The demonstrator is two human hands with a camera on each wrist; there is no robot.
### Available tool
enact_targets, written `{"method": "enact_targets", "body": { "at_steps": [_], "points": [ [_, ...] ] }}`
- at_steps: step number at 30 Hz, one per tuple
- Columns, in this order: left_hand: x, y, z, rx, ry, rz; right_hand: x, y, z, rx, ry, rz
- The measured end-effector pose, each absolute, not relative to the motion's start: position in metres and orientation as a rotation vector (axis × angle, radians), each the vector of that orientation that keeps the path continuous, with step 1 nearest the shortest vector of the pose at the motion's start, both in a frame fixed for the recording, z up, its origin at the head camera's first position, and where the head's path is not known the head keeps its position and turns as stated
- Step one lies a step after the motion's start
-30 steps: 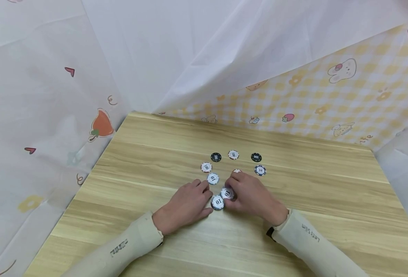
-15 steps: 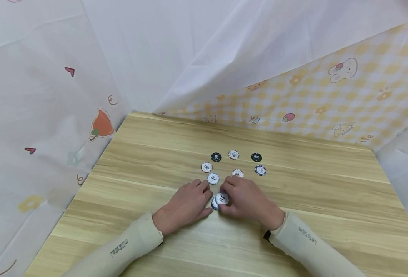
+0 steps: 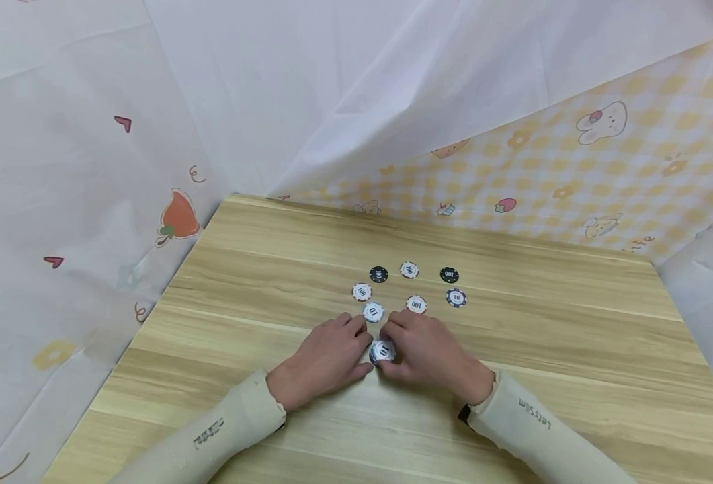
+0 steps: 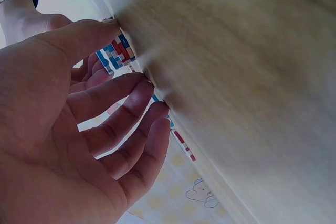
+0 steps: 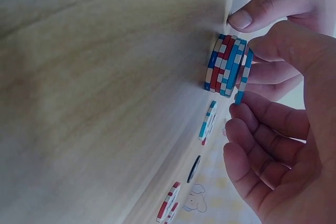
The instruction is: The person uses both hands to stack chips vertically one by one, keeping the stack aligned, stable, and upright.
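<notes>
A short stack of poker chips (image 5: 219, 66), with blue, red and light-blue edges, stands on the wooden table in the right wrist view. Just above it, slightly tilted, is a light-blue and white poker chip (image 5: 244, 76) marked 10. My right hand (image 3: 430, 349) pinches this chip between thumb and fingertips. On the stack's other side rests my left hand (image 3: 328, 356), fingers relaxed and gently bent, fingertips down on the table. In the left wrist view its thumb and index finger lie either side of the stack; whether they touch it I cannot tell.
Several single chips lie flat beyond the hands: a light-blue 10 chip (image 3: 373, 312), a red-edged 100 chip (image 3: 416, 304), a black 100 chip (image 3: 449, 274) and a dark-blue 10 chip (image 3: 456, 298) among them. Printed cloth (image 3: 634, 154) hangs behind the table (image 3: 259, 269).
My right hand has moved left, bringing the light-blue chip from beside the stack to over it. The left hand has stayed in place.
</notes>
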State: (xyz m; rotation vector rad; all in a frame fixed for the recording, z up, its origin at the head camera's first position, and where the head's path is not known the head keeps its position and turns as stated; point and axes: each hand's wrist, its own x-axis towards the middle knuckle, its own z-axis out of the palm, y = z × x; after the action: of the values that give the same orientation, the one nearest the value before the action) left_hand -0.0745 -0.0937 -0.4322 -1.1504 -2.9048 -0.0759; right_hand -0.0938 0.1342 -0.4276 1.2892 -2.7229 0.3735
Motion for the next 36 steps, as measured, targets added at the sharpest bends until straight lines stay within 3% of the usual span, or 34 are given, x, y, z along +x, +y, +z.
{"method": "enact_targets", "body": {
  "at_steps": [36],
  "points": [
    [-0.083,-0.098,-0.427,-1.181,-2.965,-0.153,-0.089,0.143,-0.432,1.275,-2.847,0.418]
  ]
}}
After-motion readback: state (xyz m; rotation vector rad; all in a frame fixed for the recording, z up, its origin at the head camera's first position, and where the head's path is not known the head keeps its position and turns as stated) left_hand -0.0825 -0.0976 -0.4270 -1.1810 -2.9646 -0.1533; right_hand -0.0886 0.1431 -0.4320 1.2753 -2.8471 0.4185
